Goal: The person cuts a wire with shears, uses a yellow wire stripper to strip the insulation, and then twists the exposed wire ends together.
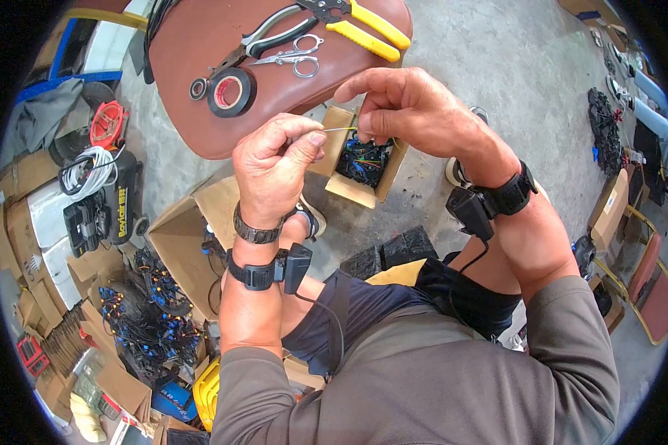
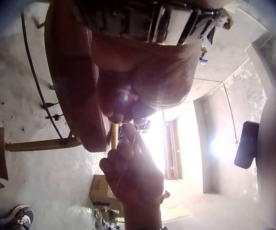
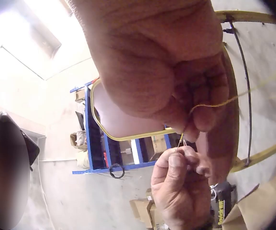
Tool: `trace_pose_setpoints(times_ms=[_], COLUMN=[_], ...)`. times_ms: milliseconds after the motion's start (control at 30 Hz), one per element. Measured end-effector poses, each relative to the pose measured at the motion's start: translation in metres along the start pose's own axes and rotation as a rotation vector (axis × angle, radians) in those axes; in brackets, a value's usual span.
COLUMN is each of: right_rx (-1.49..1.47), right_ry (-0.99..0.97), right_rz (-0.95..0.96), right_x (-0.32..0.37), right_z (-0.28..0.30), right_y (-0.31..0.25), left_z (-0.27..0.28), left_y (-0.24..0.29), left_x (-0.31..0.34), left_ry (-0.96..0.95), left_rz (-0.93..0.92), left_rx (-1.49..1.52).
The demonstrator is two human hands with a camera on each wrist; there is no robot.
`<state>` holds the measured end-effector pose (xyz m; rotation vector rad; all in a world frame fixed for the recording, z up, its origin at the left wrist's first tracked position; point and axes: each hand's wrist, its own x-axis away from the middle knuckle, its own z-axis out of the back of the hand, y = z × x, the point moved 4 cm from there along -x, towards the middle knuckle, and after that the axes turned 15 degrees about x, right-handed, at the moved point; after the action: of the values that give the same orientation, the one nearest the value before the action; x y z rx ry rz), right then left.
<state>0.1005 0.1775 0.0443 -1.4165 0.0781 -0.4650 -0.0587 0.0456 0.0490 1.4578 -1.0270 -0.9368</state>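
Note:
A thin wire [image 1: 340,129], bare and silvery at the left and yellow at the right, spans the gap between the two hands. The left hand [image 1: 273,159] pinches its bare end between thumb and forefinger. Thumb and fingers of the right hand [image 1: 416,111] pinch the yellow part. In the right wrist view the yellow wire [image 3: 217,105] runs over the fingers of the right hand [image 3: 147,62] and off to the right, while the left hand [image 3: 181,187] meets it below. Glare and shadow hide the wire's detail in the left wrist view.
Beyond the hands, a brown padded seat [image 1: 189,44] holds scissors [image 1: 304,57], black tape [image 1: 231,93], pliers [image 1: 274,33] and a yellow-handled tool [image 1: 364,33]. Beneath the hands stands an open carton [image 1: 349,191] of connectors. Tangled wiring [image 1: 152,311] lies at the lower left.

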Motion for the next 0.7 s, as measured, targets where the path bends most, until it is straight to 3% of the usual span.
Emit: trace_pose_setpoints(times_ms=[467,700], right_rx=[-0.066,-0.055], right_ry=[-0.035,-0.007], right_rz=[-0.007,-0.035], right_x=[-0.0002,-0.0026], right_z=[-0.0073,-0.0099], right_y=[0.003,0.0062], left_z=[0.0019,0.0045], left_y=[0.0061,0.0022], left_x=[0.0,-0.0003], left_ry=[-0.05,-0.008], left_rz=[-0.088,-0.045], left_rx=[-0.034,-0.08])
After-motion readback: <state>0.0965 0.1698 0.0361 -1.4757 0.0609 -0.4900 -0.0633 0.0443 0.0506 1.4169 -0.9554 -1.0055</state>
